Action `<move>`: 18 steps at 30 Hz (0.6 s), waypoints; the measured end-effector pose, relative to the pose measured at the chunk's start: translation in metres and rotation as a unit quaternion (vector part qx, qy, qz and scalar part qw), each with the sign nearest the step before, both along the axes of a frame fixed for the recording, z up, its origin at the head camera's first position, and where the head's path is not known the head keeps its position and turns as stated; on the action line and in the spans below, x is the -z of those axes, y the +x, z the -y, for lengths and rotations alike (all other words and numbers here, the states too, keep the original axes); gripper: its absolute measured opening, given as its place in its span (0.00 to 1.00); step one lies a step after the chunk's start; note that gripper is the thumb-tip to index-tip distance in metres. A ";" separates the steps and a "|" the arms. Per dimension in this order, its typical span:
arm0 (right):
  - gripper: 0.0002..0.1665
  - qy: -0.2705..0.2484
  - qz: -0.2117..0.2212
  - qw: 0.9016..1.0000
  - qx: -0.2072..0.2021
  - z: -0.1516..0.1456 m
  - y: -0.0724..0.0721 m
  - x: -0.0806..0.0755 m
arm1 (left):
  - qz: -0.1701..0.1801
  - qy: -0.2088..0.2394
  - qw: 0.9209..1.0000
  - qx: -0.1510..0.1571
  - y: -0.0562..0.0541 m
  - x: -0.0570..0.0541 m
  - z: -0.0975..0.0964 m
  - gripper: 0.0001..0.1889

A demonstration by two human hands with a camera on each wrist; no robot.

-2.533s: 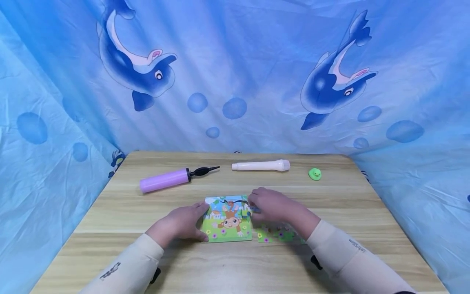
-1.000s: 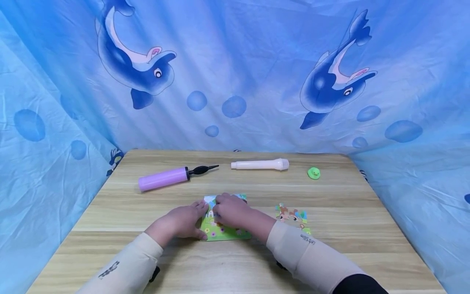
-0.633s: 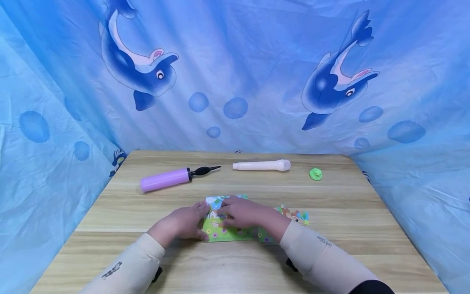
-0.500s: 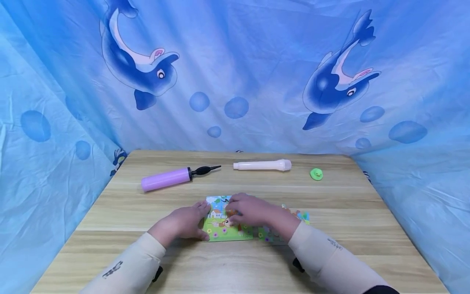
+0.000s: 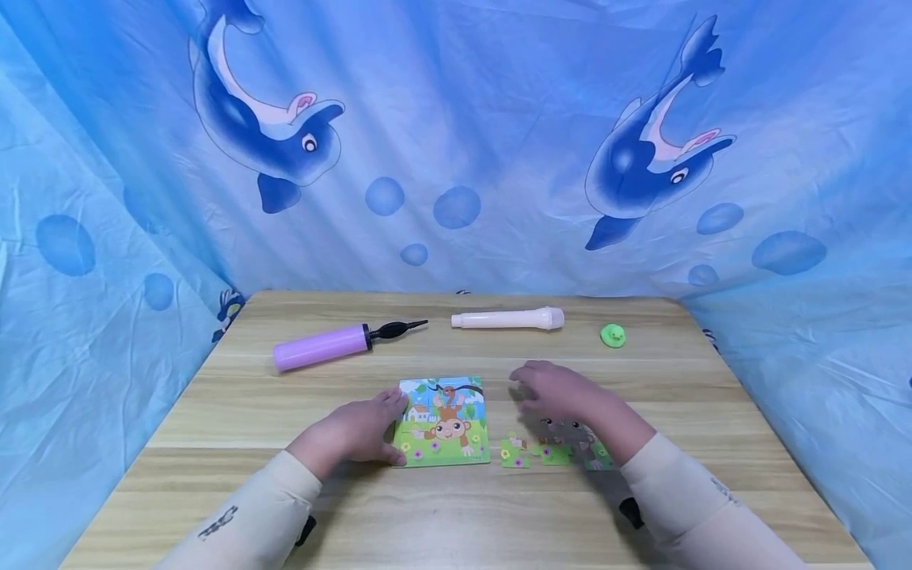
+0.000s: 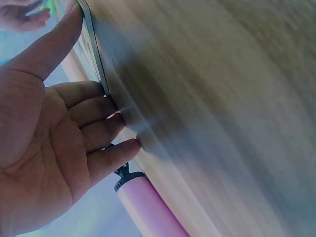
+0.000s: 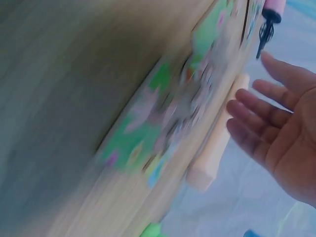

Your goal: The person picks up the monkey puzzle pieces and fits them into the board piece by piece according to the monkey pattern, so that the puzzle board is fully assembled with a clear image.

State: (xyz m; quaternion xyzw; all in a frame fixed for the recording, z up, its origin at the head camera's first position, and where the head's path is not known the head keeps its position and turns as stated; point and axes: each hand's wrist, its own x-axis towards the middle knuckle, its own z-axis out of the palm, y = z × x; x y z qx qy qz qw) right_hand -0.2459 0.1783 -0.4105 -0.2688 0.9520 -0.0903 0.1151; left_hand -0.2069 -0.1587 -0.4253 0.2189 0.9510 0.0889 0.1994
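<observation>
A monkey picture puzzle (image 5: 447, 427) lies flat on the wooden table, its picture in view. My left hand (image 5: 356, 430) rests against its left side, thumb at the near corner and fingers by the far one; in the left wrist view the fingertips touch the board's edge (image 6: 95, 47). To the right, my right hand (image 5: 561, 394) hovers over loose puzzle pieces (image 5: 514, 454), holding nothing, its fingers loosely spread. Several of those pieces lie partly beneath the hand and forearm. They look blurred in the right wrist view, beside the empty hand (image 7: 281, 116).
Behind the puzzle, a purple hand pump (image 5: 324, 347) with a black nozzle lies at the left. A white toy microphone (image 5: 507, 319) lies in the back middle, a small green duck (image 5: 613, 336) farther right. A blue dolphin-print curtain (image 5: 456, 142) surrounds the table (image 5: 427, 522).
My right hand has gone from over the puzzle to the right, above the loose pieces, uncovering the monkey picture. The left hand has kept its place at the puzzle's left side.
</observation>
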 end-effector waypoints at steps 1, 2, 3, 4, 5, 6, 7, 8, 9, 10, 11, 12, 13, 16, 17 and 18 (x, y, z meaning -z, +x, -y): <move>0.29 0.005 0.012 1.000 0.013 -0.005 0.000 0.000 | 0.001 -0.001 1.000 0.001 0.000 0.000 0.000 0.52; 0.28 0.011 0.024 0.999 0.027 -0.010 0.001 0.001 | 0.001 -0.002 1.000 0.001 0.000 0.000 0.000 0.52; 0.28 0.017 0.037 0.998 0.038 -0.015 0.002 0.001 | 0.001 -0.002 1.000 0.001 0.000 0.000 0.000 0.52; 0.26 0.026 0.046 0.998 0.046 -0.019 0.002 0.002 | 0.001 -0.002 1.000 0.001 0.000 0.001 0.000 0.52; 0.25 0.033 0.053 0.997 0.052 -0.022 0.003 0.003 | 0.001 -0.001 1.000 0.001 0.000 0.000 0.000 0.52; 0.24 0.038 0.058 0.996 0.058 -0.026 0.003 0.004 | 0.001 -0.001 1.000 0.001 0.000 0.000 0.000 0.52; 0.24 0.041 0.062 0.995 0.061 -0.029 0.003 0.006 | 0.001 0.000 1.000 0.001 0.000 0.000 0.000 0.52; 0.23 0.044 0.062 0.995 0.063 -0.031 0.003 0.007 | 0.001 0.000 1.000 0.001 0.000 0.000 0.000 0.52; 0.23 0.045 0.060 0.995 0.064 -0.033 0.003 0.009 | 0.003 0.001 1.000 0.001 0.000 0.000 0.000 0.52; 0.23 0.044 0.055 0.996 0.063 -0.034 0.003 0.010 | 0.004 0.002 1.000 0.000 0.000 0.000 0.000 0.52; 0.22 0.040 0.052 0.996 0.063 -0.035 0.003 0.012 | 0.004 0.003 1.000 -0.001 0.000 0.000 0.000 0.52; 0.21 0.036 0.049 0.996 0.061 -0.035 0.003 0.013 | 0.005 0.003 1.000 -0.001 0.000 0.000 0.000 0.52; 0.20 0.031 0.043 0.997 0.057 -0.035 0.003 0.013 | 0.006 0.004 1.000 -0.002 0.000 -0.001 0.000 0.52; 0.17 0.025 0.030 0.999 0.038 -0.035 0.003 0.014 | 0.008 0.007 1.000 -0.003 0.000 -0.003 0.000 0.52; 0.16 0.023 0.027 0.999 0.031 -0.034 0.003 0.014 | 0.008 0.009 1.000 -0.003 0.000 -0.003 0.000 0.52; 0.16 0.022 0.022 0.999 0.023 -0.034 0.003 0.014 | 0.008 0.010 1.000 -0.004 0.001 -0.003 0.000 0.52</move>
